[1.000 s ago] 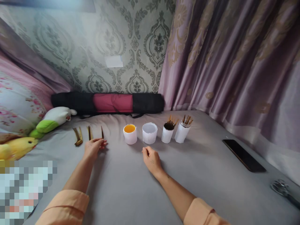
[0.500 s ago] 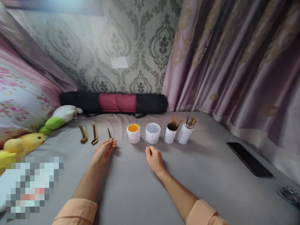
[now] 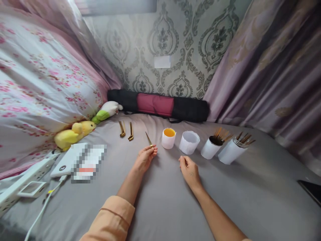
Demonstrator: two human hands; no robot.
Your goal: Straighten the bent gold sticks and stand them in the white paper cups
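My left hand [image 3: 145, 157] pinches a thin gold pointed tool [image 3: 148, 139], its tip slanting up and away over the grey sheet. Two more gold bent tools [image 3: 126, 130] lie just to its left. My right hand [image 3: 188, 169] rests on the sheet with its fingers curled and nothing visible in them. Beyond both hands stands a row of white cups: one with orange contents [image 3: 168, 138], an empty one [image 3: 189, 142], and two holding brown sticks [image 3: 212, 145] [image 3: 232, 150].
A black and red rolled bag [image 3: 160, 105] lies against the patterned wall. Yellow [image 3: 72, 134] and green-white [image 3: 105, 112] soft toys sit at the left by a floral pillow [image 3: 37, 87]. A power strip [image 3: 22, 182] and cable lie front left. A dark phone [image 3: 311, 190] shows at the right edge.
The view has swung left, bringing the pillow and power strip into sight. My left hand has lifted the gold pointed tool off the sheet. The right hand has stayed put.
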